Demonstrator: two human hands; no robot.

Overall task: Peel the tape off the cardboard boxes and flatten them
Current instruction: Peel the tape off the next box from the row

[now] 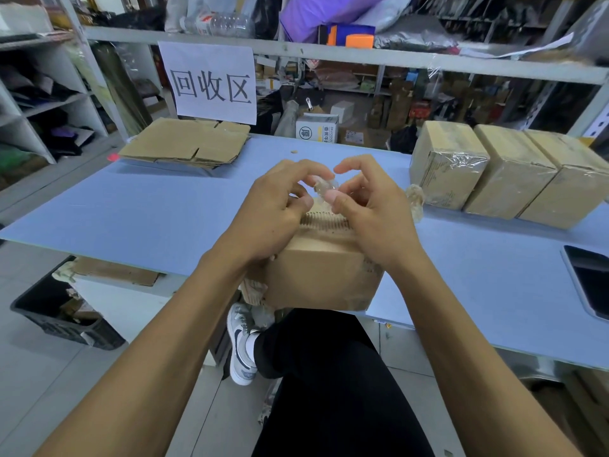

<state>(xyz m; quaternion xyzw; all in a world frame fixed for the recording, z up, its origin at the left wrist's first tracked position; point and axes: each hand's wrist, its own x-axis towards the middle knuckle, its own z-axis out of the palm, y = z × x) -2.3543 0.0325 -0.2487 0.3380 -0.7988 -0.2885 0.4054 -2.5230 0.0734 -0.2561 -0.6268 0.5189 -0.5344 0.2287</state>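
Over the crossed knee, the left hand [280, 196] and right hand [365, 199] both pinch a crumpled wad of clear tape [324, 186] above the cardboard box [323, 272] at the blue table's [148, 212] near edge, probably balling it for discarding.

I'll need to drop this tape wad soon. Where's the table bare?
Bare table lies between the flattened stack and the box under your hands. Another bare strip runs between that box and the phone. The far right is crowded with three taped boxes.
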